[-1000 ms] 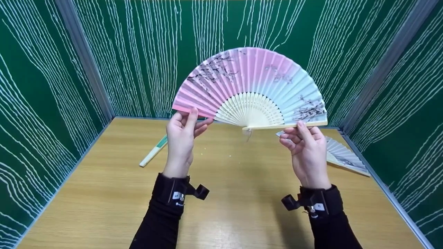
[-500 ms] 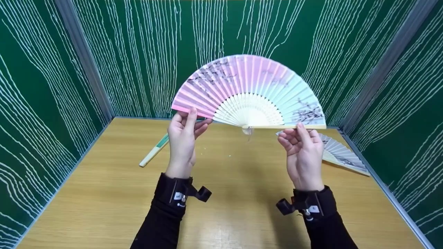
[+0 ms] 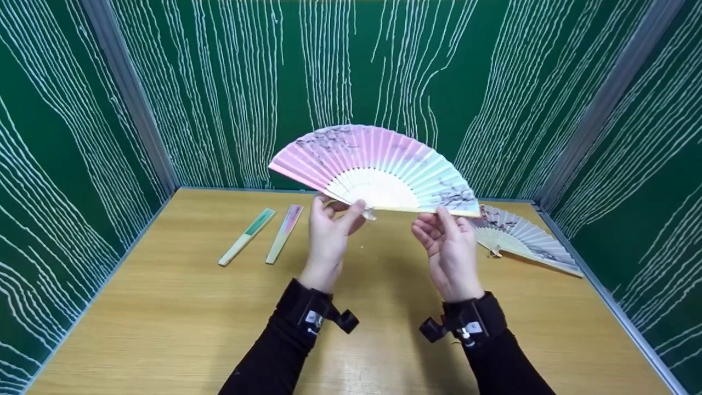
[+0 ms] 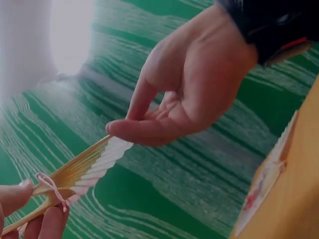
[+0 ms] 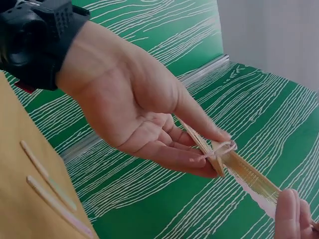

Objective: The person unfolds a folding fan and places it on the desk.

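Note:
An open folding fan [image 3: 378, 159], pink fading to pale blue with printed blossom branches and cream ribs, is held up above the table. My left hand [image 3: 332, 236] pinches it at the pivot end, thumb in front. A thin pink loop [image 5: 224, 148] hangs at the pivot, beside that thumb in the right wrist view. Farther right, my right hand [image 3: 452, 249] grips the fan's lower guard stick between thumb and fingers. The left wrist view shows this right hand [image 4: 194, 89] large, with the ribs slanting down from it.
Two folded fans, one green [image 3: 247, 237] and one pink [image 3: 284, 234], lie at the left on the wooden table [image 3: 164, 329]. A spread white fan [image 3: 526, 241] with red and grey print rests at the right edge. Green walls [image 3: 230, 109] with white lines enclose three sides.
The left hand has shifted from the fan's pink outer edge to its pivot. The fan has come lower and left, tilting flatter; the right hand moved left with it. The folded pink fan is now uncovered.

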`<move>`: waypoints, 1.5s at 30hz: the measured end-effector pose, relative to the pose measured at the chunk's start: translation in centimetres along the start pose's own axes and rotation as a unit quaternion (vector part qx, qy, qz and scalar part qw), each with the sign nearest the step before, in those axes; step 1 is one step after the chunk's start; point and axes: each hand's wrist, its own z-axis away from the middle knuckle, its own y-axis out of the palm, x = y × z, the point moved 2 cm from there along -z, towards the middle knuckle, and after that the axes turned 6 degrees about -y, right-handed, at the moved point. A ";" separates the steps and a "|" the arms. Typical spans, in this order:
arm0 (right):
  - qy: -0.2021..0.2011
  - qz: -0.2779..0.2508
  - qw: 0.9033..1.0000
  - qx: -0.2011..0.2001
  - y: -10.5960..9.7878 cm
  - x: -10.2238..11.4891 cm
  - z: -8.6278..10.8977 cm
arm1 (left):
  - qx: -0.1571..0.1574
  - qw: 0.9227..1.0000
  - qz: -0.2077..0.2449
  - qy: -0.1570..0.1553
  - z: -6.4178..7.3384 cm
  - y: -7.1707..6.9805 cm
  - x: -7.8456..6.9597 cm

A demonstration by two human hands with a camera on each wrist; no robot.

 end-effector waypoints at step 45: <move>-0.097 0.786 0.558 0.248 -8.9 -7.2 -3.5 | -0.101 0.766 -0.625 -0.114 -4.5 -13.7 1.9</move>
